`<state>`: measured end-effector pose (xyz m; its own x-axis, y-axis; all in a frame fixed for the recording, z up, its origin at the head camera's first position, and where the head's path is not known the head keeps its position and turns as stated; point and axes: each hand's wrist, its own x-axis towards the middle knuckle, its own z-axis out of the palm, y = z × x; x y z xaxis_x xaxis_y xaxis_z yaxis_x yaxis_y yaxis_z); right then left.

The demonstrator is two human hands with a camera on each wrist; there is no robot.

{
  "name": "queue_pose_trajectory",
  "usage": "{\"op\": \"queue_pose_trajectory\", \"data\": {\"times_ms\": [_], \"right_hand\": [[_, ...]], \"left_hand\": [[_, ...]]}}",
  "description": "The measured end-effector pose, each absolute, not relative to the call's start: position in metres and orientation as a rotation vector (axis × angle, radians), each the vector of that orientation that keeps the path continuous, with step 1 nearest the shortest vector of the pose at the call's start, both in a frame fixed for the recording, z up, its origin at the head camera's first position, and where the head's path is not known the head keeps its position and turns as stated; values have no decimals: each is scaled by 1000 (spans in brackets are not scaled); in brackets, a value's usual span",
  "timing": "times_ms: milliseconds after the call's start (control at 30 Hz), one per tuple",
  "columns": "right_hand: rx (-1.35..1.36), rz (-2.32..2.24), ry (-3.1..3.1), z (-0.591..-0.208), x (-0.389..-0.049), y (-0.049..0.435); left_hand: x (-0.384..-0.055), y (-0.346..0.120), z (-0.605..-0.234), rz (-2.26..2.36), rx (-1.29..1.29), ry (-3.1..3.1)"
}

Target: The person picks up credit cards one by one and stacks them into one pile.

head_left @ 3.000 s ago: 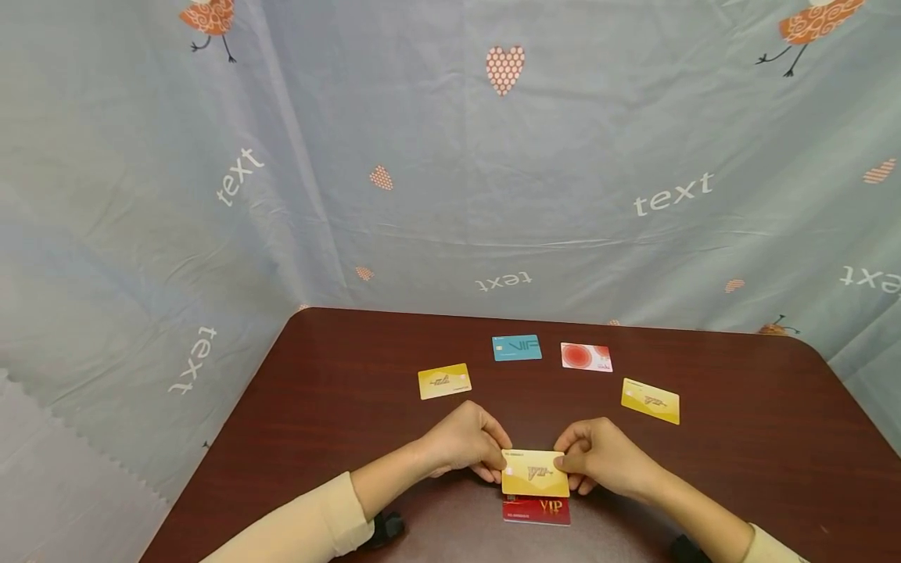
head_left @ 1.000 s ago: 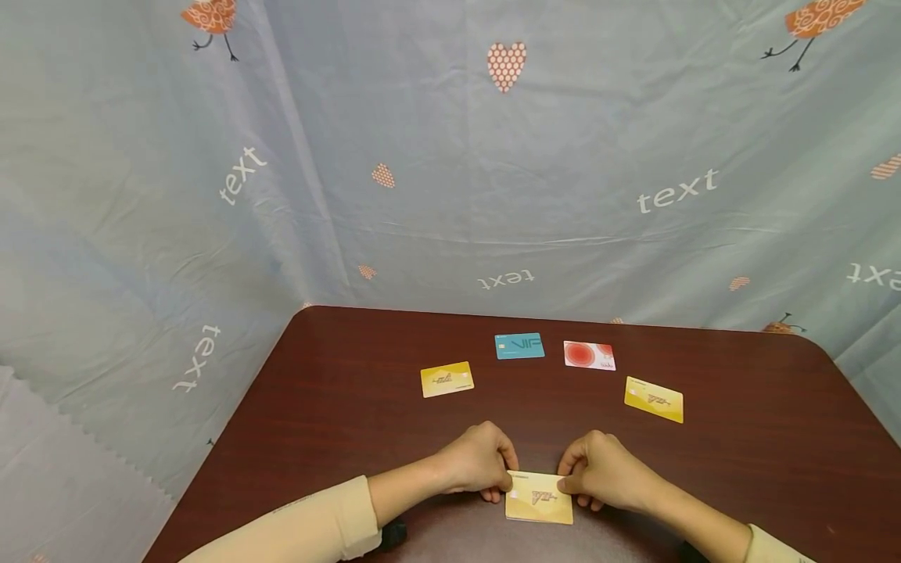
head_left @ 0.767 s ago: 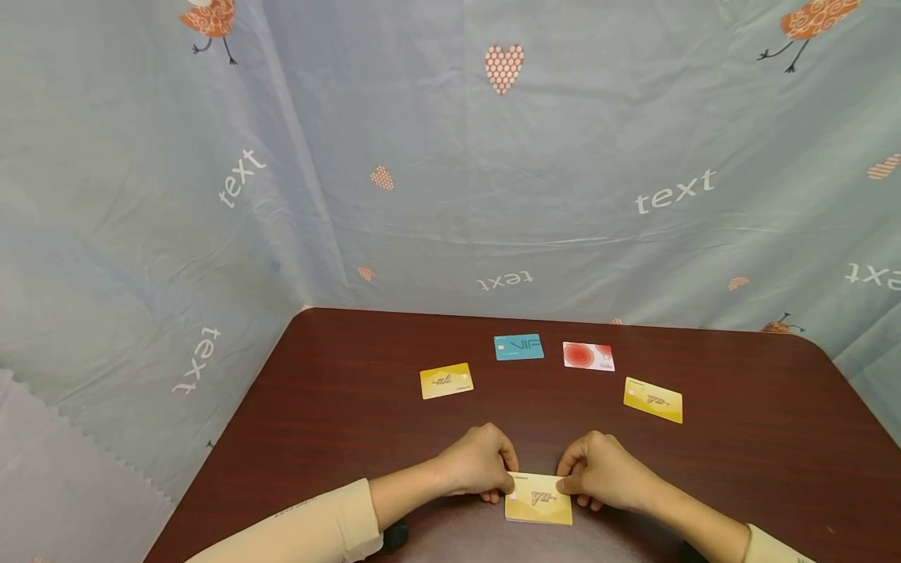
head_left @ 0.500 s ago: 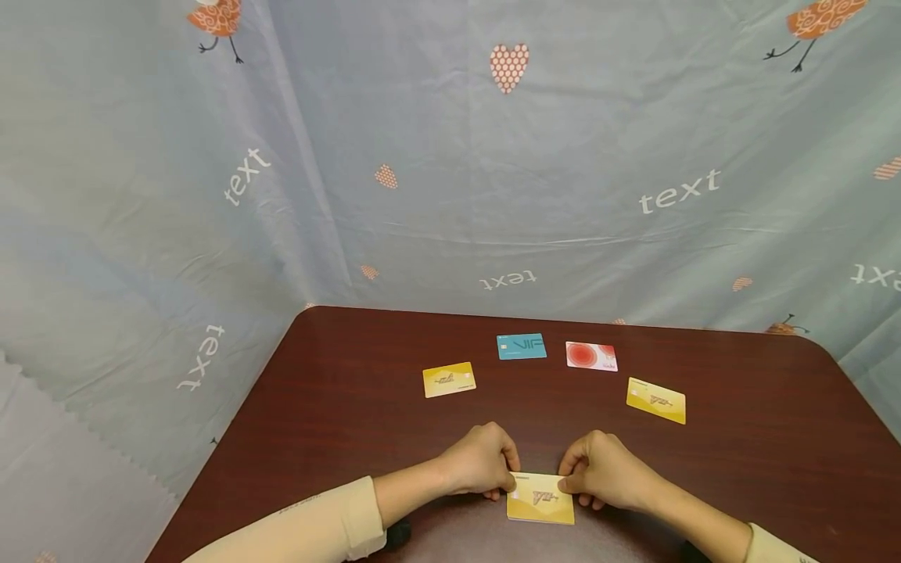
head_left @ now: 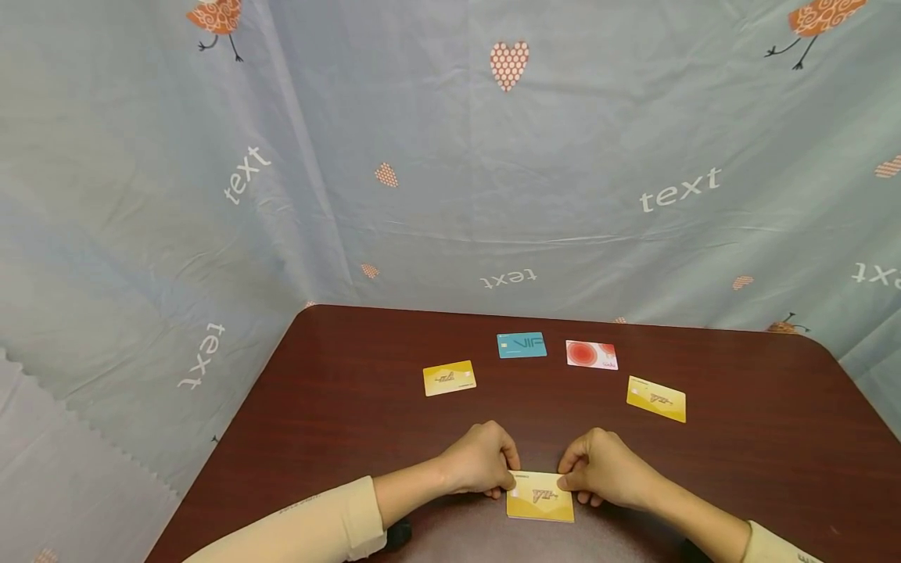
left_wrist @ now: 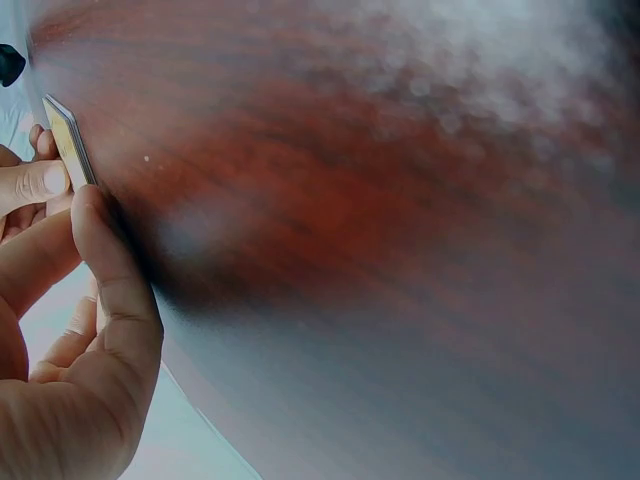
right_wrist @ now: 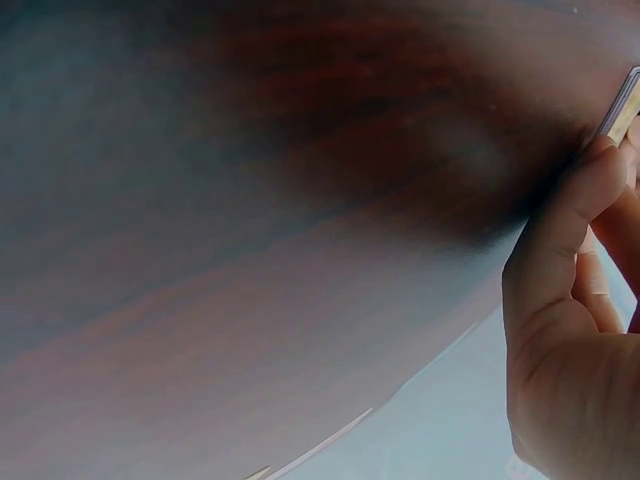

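Note:
A yellow card (head_left: 540,502) lies flat near the front of the dark red table, its edges lined up over other card edges beneath. My left hand (head_left: 479,461) pinches its far left corner between thumb and fingers, and my right hand (head_left: 607,469) pinches the far right corner the same way. From the left wrist, the card stack (left_wrist: 68,145) appears edge-on as a thin layered block at the fingertips of my left hand (left_wrist: 100,340). The right wrist view catches only one end of the stack (right_wrist: 622,112) beside my right thumb. The red VIP card below is hidden.
Beyond the hands, more cards lie in an arc: a yellow one (head_left: 449,378) at left, a blue VIP card (head_left: 522,345), a white card with red circles (head_left: 591,355), and another yellow one (head_left: 656,399) at right. A patterned grey-blue cloth (head_left: 436,195) hangs behind the table (head_left: 338,375).
Both hands have drawn the yellow card towards me, and it now covers the red VIP card that showed beneath it three seconds ago. Over the last second the hands have held nearly still.

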<state>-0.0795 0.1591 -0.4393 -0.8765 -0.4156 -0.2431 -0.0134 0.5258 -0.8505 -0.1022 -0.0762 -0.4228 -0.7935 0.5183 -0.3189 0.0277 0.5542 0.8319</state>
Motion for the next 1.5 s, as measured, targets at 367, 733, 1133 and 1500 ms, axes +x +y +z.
{"op": "queue_pose_trajectory", "data": {"times_ms": [367,733,1133,1500], "right_hand": [[-358,-1303,2350,-438,-79,159],[-348,-1313,2365,-438,-82,160],[-469,-1366,2452,-421,-97,161],[-461,-1398,2494,-414,-110,155]], "left_hand": [[-102,-75,-423,1192,423,2235],[-106,-85,-419,1263,378,2159],[-116,-106,-399,1246,481,2273],[-129,-128,-387,1220,617,2404]]}}
